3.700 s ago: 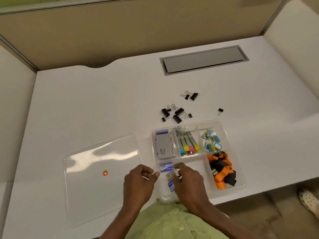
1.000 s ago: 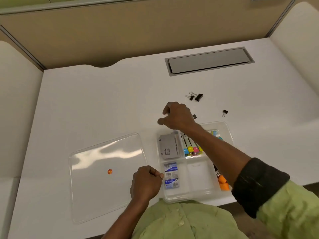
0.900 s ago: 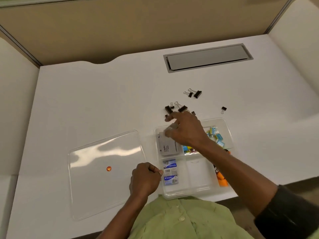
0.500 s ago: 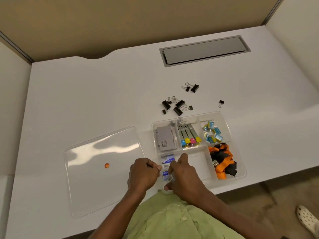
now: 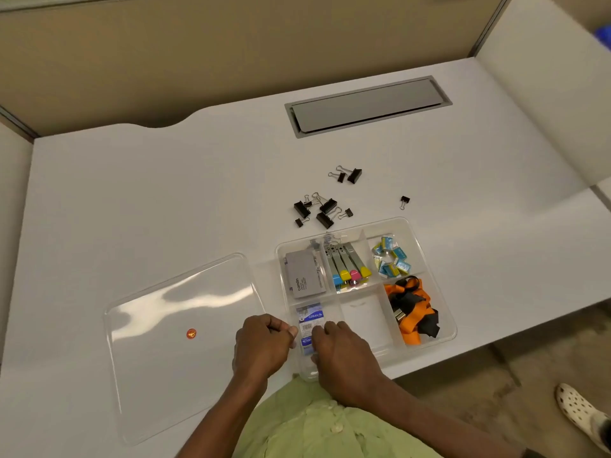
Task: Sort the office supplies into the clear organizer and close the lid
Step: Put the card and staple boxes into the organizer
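The clear organizer (image 5: 429, 259) lies near the desk's front edge. It holds a grey box (image 5: 304, 274), highlighters (image 5: 347, 266), small blue and yellow packets (image 5: 390, 261), an orange lanyard (image 5: 411, 309) and blue packets (image 5: 309, 317) in the near-left compartment. My right hand (image 5: 344, 355) rests in that compartment with its fingertips closed on a blue packet. My left hand (image 5: 264, 348) is curled, pinching the organizer's left rim. The clear lid (image 5: 165, 375) lies flat to the left. Several black binder clips (image 5: 317, 209) lie loose on the desk behind the organizer.
Two more clips (image 5: 347, 175) and a single one (image 5: 404, 202) lie farther back. A grey cable hatch (image 5: 367, 105) is set into the desk's rear. Partition walls close in the back and sides. A foot in a white shoe (image 5: 582, 411) is on the floor at right.
My right hand has come back from the organizer's far side to the near-left compartment and now sits lower on the blue packets. My left hand has stayed at the rim.
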